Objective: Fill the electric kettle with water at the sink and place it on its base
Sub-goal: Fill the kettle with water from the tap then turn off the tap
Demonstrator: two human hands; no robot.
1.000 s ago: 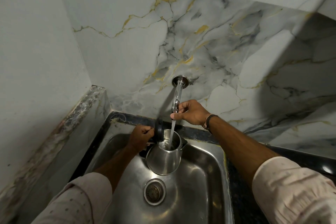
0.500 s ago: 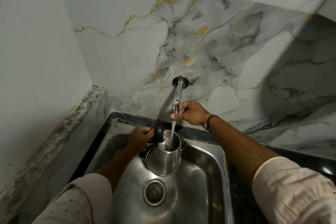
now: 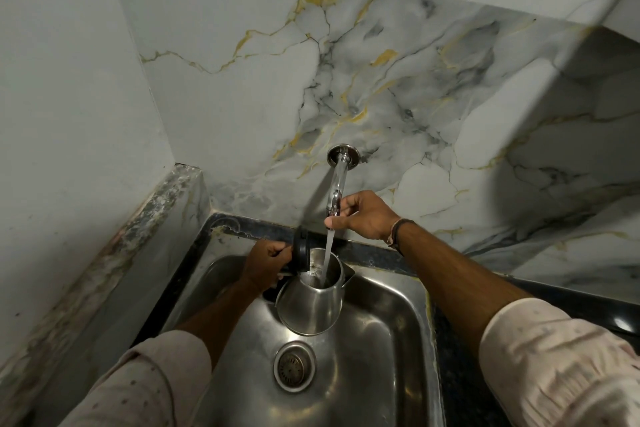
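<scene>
A steel electric kettle (image 3: 310, 305) hangs over the steel sink (image 3: 398, 315), held by its handle in my left hand (image 3: 265, 265). Its black lid (image 3: 300, 253) stands flipped up on the left side of the mouth. A thin stream of water (image 3: 327, 253) falls from the wall tap (image 3: 339, 180) straight into the kettle's mouth. My right hand (image 3: 363, 215) grips the tap's lever at the spout end. The kettle's base is not in view.
The sink drain (image 3: 294, 365) lies below the kettle. A marble ledge (image 3: 114, 253) runs along the left wall. A dark counter (image 3: 588, 302) lies to the right of the sink, and marble wall panels rise behind the tap.
</scene>
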